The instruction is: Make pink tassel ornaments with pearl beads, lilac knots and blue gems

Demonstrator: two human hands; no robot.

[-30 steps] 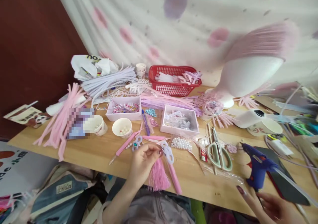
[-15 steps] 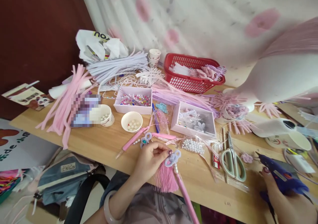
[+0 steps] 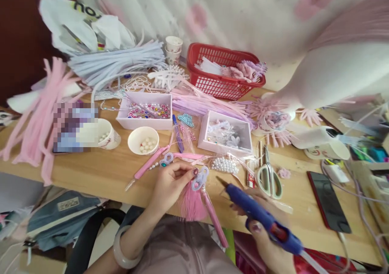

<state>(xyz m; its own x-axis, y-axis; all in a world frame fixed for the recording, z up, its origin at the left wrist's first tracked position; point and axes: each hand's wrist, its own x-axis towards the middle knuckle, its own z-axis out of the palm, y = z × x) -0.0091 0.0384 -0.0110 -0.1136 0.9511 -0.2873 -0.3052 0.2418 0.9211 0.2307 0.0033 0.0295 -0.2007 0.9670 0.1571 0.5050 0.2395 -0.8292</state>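
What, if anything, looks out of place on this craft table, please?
The pink pipe cleaners spill over the table's front edge at the left, and a cluster of pearls lies loose on the wood beside the white box. Nothing looks damaged.

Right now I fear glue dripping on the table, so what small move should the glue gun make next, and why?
Probably ease the glue gun leftward until its tip meets the ornament above the tassel. The left hand pinches that ornament over the table, the right hand aims the gun at it, and a gap separates them.
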